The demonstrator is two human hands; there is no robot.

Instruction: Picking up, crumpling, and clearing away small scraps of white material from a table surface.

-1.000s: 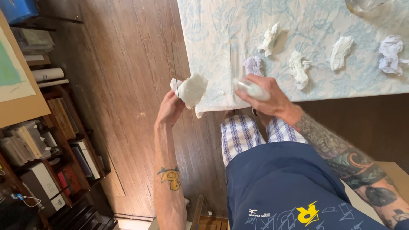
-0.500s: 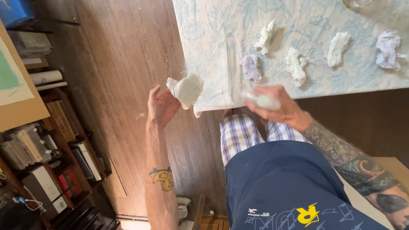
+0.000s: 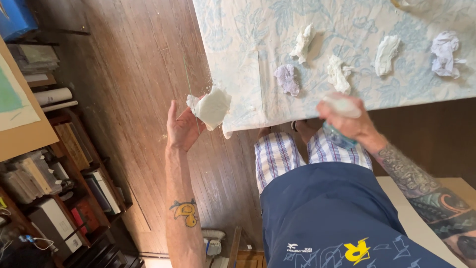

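Fingers of the left hand [image 3: 182,130], left of centre, close in a loose grip on a folded white paper towel [image 3: 212,107] off the surface's edge. At centre right, the right hand [image 3: 353,124] wraps what looks like a blurred clear spray bottle [image 3: 340,135]. Beyond, crumpled white tissue wads [image 3: 338,73] dot the pale blue floral-clothed surface [image 3: 238,59].
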